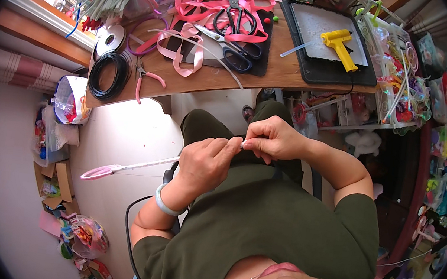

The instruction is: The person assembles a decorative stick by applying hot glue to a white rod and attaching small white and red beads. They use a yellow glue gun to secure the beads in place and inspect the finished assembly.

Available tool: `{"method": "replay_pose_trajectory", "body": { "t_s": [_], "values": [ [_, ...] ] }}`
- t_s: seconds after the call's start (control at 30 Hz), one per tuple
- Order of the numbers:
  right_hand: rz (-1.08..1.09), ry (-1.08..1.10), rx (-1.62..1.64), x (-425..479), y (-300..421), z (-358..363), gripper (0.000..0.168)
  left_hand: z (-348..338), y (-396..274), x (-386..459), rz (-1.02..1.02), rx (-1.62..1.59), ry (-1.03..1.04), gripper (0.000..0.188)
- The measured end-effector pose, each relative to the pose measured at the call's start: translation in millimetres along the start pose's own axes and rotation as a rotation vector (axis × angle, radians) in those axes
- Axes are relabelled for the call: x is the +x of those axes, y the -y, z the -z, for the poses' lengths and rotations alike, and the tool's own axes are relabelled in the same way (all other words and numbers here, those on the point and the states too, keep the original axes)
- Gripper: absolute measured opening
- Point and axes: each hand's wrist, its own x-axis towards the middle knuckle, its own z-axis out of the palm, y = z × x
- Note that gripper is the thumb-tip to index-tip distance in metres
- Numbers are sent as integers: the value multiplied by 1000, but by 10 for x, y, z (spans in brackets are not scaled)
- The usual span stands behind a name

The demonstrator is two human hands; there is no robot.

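My left hand (208, 160), with a pale bangle at the wrist, is closed around a thin white wrapped rod (149, 164). The rod runs out to the left and ends in a flat pink loop (99, 172). Above my lap, the fingertips of my right hand (274, 138) pinch at a small white end (243, 144) that sticks out beside my left fingers. Both hands nearly touch there. Most of the rod inside my left fist is hidden.
On the wooden table (283, 74) ahead lie pink ribbon (194, 9), scissors (233, 50), pink-handled pliers (144, 80), a black wire coil (109, 75) and a yellow glue gun (339, 47) on a mat. A white rack (381, 111) with craft supplies stands at the right.
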Motion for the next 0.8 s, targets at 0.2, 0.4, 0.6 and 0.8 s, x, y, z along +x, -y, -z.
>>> {"method": "replay_pose_trajectory", "body": {
  "t_s": [0.2,0.4,0.6,0.8],
  "values": [
    [-46,86,144,-9,-1,-25,20,14,14,-59,72,-328,43,17],
    [121,224,500,62,30,50,25,111,46,125,-71,-226,-161,21],
    [58,249,580,122,-105,34,29,71,32,88,-76,-96,-184,22],
    [127,260,707,144,-255,-108,27,28,-43,27,-25,-192,-185,20]
  ]
}}
